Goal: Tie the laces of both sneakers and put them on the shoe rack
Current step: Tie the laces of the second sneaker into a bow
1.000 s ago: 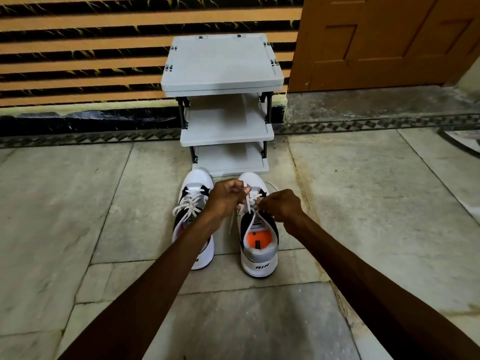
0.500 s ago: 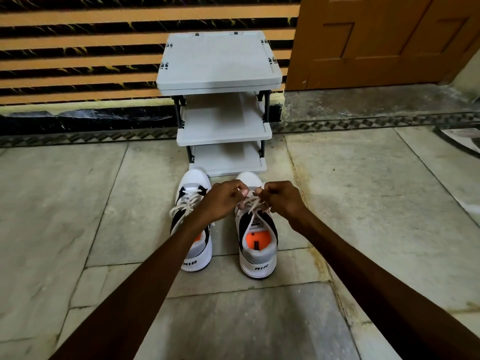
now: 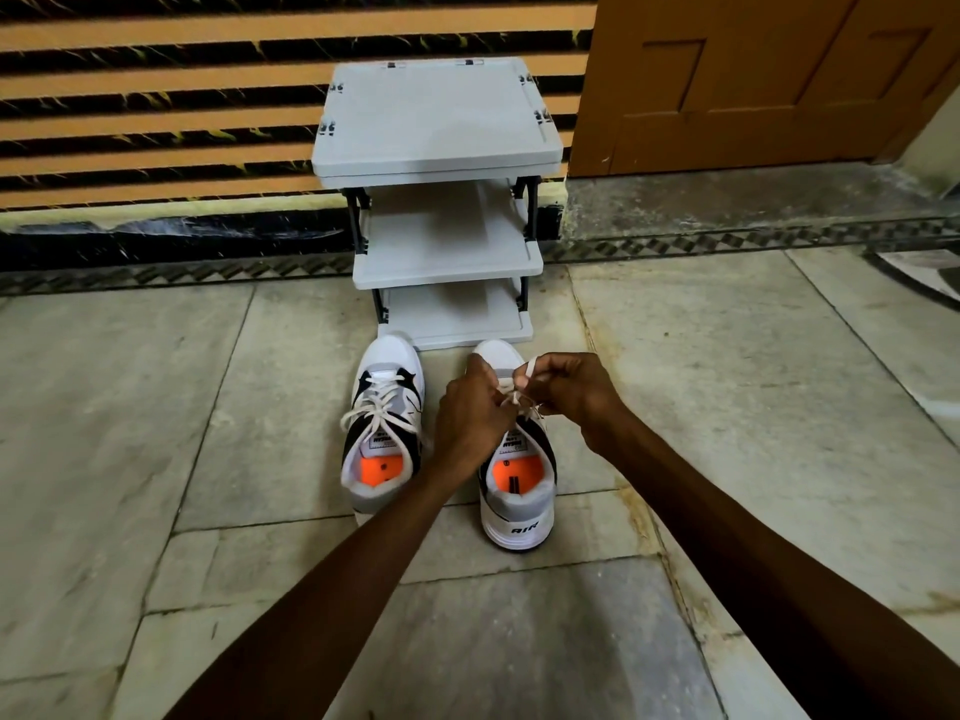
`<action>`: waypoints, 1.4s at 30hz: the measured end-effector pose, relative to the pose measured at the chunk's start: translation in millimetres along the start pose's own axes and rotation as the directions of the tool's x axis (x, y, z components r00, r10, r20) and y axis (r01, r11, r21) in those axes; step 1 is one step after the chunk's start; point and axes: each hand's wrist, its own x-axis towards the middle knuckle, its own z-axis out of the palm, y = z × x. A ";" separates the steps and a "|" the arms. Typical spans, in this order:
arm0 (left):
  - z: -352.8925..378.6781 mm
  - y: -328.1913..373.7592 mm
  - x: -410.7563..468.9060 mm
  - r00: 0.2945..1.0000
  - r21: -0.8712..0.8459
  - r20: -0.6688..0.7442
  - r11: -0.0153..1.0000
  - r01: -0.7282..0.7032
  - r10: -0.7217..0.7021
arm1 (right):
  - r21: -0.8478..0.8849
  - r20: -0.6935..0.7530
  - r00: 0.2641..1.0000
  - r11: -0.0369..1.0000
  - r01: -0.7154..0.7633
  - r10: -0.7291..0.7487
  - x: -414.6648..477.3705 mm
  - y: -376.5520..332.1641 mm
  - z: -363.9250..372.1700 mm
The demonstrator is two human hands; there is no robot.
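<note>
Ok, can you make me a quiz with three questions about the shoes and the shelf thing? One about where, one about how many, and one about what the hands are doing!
1. Where are the two sneakers?
A. on the top shelf
B. on the floor in front of the shoe rack
C. beside the door

2. How many shelves does the shoe rack have?
A. two
B. three
C. five

3. What are the hands doing?
A. holding the laces of the right sneaker
B. lifting the left sneaker
C. resting flat on the floor

Answers: 1 B, the left sneaker and right sneaker stand on the floor just before the shoe rack. 2 B, three grey shelves are stacked. 3 A, the left hand and right hand pinch the laces above that sneaker.
</note>
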 end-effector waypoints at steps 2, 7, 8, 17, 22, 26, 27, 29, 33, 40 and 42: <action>2.1 0.5 1.5 0.998 0.056 0.045 0.998 -0.038 0.035 | -0.008 0.013 1.000 1.000 0.004 -0.004 0.4 0.4 0.1; -10.5 -2.7 7.0 0.974 0.036 0.217 0.996 -0.076 0.066 | 0.008 0.017 1.000 1.000 0.004 -0.004 -0.6 -1.4 -1.6; -14.2 -2.6 7.8 0.968 0.041 0.244 0.996 -0.076 0.063 | 0.014 0.023 1.000 1.000 0.000 -0.001 -1.1 -1.4 -1.7; -41.1 9.2 14.3 0.970 0.014 0.245 1.000 0.011 -0.014 | 0.019 0.046 0.999 1.000 -0.011 0.010 -6.9 -6.2 -0.5; -51.0 10.6 11.7 0.847 -0.494 0.494 0.739 0.458 -0.194 | -0.029 0.083 0.997 1.000 -0.006 0.008 -8.3 -7.1 -0.9; -58.3 6.8 14.5 0.921 -0.173 0.359 0.959 0.226 -0.152 | -0.038 0.100 0.995 0.999 0.018 -0.014 -11.2 -7.8 -2.3; -59.7 5.2 15.8 0.950 0.040 0.296 0.995 0.089 -0.096 | -0.043 0.096 0.995 0.999 0.019 -0.015 -11.9 -8.1 -2.4; -64.0 3.2 17.2 0.973 0.369 0.226 0.928 -0.047 -0.040 | -0.058 0.075 0.997 0.998 0.009 -0.005 -11.5 -7.6 -2.7; -78.9 2.5 16.9 0.985 0.557 0.166 0.828 -0.057 -0.043 | -0.060 -0.001 1.000 0.998 -0.014 0.014 -10.5 -3.1 -8.3; -92.0 3.4 8.5 0.973 0.845 0.162 0.533 -0.050 -0.166 | -0.311 -0.174 0.985 0.949 -0.050 -0.005 -12.4 16.6 -24.3; -80.3 0.0 4.6 0.954 0.898 0.218 0.426 -0.114 -0.204 | -0.428 -0.170 0.985 0.897 -0.108 0.037 -9.9 21.0 -26.6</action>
